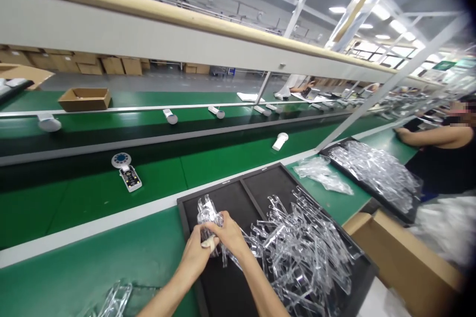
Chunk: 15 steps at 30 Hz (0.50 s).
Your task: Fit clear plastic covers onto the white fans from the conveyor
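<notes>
Over the left part of a black divided tray (pixel 223 196), my left hand (pixel 194 253) and my right hand (pixel 229 234) meet, fingers closed around a small bunch of clear plastic parts (pixel 207 208). A cream-coloured covering (pixel 210 243) shows at my left thumb; it looks like a finger cot. My fingers partly hide the bunch, so how many parts it has cannot be told. To the right of my hands, a tangled heap of similar clear plastic parts (pixel 301 252) lies in the same tray.
More clear parts (pixel 115 299) lie at the bottom left. Beyond the tray, a green conveyor (pixel 163 173) carries an opened white device (pixel 128 173) and another white device (pixel 280 141). A second full tray (pixel 375 173), a cardboard box (pixel 405 257) and a co-worker's arm (pixel 435 136) are at right.
</notes>
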Motion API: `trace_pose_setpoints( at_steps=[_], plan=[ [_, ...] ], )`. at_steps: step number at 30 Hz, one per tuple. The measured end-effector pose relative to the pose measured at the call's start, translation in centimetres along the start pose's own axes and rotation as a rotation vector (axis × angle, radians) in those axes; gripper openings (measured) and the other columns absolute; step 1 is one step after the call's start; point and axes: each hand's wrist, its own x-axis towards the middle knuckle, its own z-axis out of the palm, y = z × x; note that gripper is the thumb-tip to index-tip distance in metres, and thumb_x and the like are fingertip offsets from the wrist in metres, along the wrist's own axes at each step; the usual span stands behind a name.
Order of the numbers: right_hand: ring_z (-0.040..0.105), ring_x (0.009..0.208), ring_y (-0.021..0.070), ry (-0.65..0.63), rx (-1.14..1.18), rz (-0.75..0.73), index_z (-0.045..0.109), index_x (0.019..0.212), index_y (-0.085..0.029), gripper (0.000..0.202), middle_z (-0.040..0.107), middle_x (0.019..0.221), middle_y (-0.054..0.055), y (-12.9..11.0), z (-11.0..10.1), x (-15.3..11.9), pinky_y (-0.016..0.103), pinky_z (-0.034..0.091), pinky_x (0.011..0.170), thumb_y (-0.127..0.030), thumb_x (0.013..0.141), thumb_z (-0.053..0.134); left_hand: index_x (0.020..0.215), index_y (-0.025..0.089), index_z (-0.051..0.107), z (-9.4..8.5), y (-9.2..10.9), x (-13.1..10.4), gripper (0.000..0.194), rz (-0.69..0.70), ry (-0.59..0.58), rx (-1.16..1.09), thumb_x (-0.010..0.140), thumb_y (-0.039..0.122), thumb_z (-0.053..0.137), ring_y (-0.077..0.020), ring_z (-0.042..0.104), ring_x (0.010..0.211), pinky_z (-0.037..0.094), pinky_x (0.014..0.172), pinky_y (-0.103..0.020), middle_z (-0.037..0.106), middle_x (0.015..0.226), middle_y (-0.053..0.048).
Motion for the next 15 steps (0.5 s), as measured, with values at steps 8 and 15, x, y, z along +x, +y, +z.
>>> trace_pose_setpoints(
  at_steps=[8,15],
  plan=[
    [0.063,0.088,0.026,-0.033,0.15,-0.03,0.059,0.094,-0.015,0.047,0.068,0.087,0.007,0.4,0.2,1.3,0.031,0.042,0.075,-0.044,0.059,0.07,0.094,0.02,0.048,1.1,-0.9,0.6,0.021,0.085,0.148,-0.087,0.075,0.026,0.052,-0.0211,0.061,0.088,0.045,0.079,-0.032,0.062,0.098,-0.008],
    [0.064,0.088,0.0242,-0.041,0.426,-0.097,0.055,0.095,-0.015,0.046,0.068,0.092,0.009,0.2,-0.7,1.3,0.031,0.048,0.077,-0.045,0.061,0.066,0.096,0.019,0.054,0.9,1.3,-0.4,0.024,0.171,0.21,-0.124,0.072,0.017,0.053,-0.0194,0.056,0.09,0.042,0.086,-0.031,0.055,0.097,-0.006]
  ],
)
